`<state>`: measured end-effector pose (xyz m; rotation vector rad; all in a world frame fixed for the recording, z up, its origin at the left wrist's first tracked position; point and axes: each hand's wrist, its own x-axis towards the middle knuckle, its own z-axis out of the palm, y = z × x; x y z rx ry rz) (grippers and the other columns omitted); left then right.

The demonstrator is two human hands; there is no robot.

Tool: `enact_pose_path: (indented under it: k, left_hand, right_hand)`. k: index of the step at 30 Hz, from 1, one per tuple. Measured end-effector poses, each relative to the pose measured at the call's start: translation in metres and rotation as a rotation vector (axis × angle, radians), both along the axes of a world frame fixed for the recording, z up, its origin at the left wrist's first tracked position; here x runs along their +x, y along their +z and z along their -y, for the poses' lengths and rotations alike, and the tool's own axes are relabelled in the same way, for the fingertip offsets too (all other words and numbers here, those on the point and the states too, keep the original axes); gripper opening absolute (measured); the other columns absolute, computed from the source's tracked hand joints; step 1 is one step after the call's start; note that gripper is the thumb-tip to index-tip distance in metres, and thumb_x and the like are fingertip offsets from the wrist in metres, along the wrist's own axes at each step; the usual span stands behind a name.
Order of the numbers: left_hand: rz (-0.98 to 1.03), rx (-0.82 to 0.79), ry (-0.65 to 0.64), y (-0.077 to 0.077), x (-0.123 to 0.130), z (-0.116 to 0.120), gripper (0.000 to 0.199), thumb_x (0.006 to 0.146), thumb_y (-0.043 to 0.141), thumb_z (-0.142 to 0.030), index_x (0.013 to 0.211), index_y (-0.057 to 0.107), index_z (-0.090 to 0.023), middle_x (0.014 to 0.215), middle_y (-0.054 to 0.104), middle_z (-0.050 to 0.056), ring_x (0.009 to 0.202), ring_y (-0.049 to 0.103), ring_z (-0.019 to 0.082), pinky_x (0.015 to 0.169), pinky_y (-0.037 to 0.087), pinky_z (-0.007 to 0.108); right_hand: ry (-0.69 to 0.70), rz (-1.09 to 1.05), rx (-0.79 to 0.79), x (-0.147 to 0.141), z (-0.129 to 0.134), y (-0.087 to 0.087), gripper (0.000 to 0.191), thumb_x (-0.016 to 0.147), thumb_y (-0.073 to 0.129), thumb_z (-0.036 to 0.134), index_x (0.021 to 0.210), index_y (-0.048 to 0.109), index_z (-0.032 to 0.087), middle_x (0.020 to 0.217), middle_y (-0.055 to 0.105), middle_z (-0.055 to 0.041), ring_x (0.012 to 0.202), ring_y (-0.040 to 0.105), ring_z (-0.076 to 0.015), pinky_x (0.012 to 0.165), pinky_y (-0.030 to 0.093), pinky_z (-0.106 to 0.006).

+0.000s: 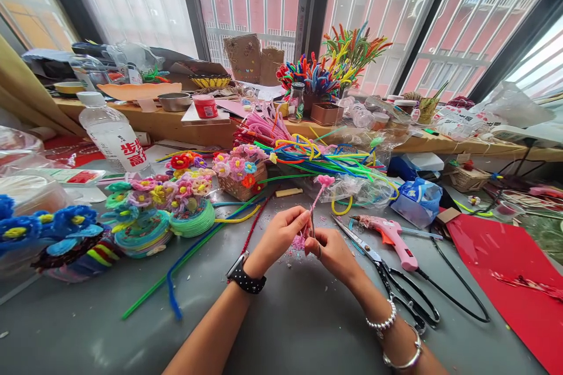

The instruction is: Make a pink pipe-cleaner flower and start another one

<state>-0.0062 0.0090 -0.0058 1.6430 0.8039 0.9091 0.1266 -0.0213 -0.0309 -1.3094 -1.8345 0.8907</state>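
My left hand [281,237] is closed on the stem of a pink pipe-cleaner flower [325,181], whose bloom points up and away from me. My right hand [335,251] is wrapped round small scissors [312,226]; their narrow blades stand up beside the stem, and the fingers hide most of the handles. Pink fuzz trimmings [299,242] lie on the grey table just beyond the hands. To the right are large black-handled scissors [387,272] and a pink glue gun [396,239] with its cord.
Pots of pipe-cleaner flowers [192,218] stand at the left, near a plastic bottle [112,135]. Loose pipe cleaners [303,149] are heaped at the back. A blue plastic packet [416,199] and red sheet [497,269] lie to the right. A windowsill ledge [220,133] runs behind.
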Motion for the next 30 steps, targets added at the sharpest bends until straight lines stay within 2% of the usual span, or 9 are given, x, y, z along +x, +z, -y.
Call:
enact_pose_path:
  k: [7,13,20,30]
  left_hand:
    - [0.063,-0.084,-0.047,0.0004,0.0001,0.0003,0.029,0.080,0.037,-0.035,0.061,0.044,-0.015,0.056,0.043,-0.003,0.051,0.040,0.008,0.051,0.034,0.021]
    - [0.007,-0.018,-0.019,0.0024,0.0015,0.0031,0.024,0.079,0.041,-0.034,0.065,0.046,-0.015,0.061,0.046,-0.002,0.055,0.042,0.008,0.053,0.036,0.020]
    - [-0.094,0.091,0.078,0.0003,0.0016,0.0013,0.025,0.079,0.039,-0.033,0.062,0.043,-0.016,0.058,0.042,-0.004,0.055,0.040,0.009,0.053,0.034,0.020]
    - [-0.136,0.146,0.057,-0.0008,0.0014,0.0033,0.026,0.080,0.038,-0.035,0.065,0.046,-0.016,0.059,0.046,-0.003,0.056,0.042,0.009,0.053,0.033,0.020]
  right_hand:
    - [-0.127,0.000,0.020,-0.0003,-0.0006,-0.0034,0.061,0.061,0.038,0.072,0.043,0.043,0.014,0.042,0.034,0.0035,0.044,0.028,-0.0072,0.042,0.022,-0.021]
    - [-0.019,-0.043,0.029,-0.0011,-0.0012,-0.0046,0.069,0.062,0.025,0.076,0.047,0.048,0.014,0.046,0.039,0.0014,0.047,0.035,-0.0091,0.044,0.026,-0.020]
    - [-0.104,-0.035,-0.015,-0.0016,-0.0010,-0.0049,0.062,0.061,0.036,0.073,0.042,0.045,0.014,0.041,0.042,0.0020,0.042,0.034,-0.0076,0.043,0.025,-0.021]
    - [-0.062,-0.063,0.012,-0.0019,-0.0002,-0.0030,0.066,0.061,0.030,0.076,0.045,0.049,0.014,0.042,0.039,0.0023,0.043,0.033,-0.0084,0.043,0.025,-0.021]
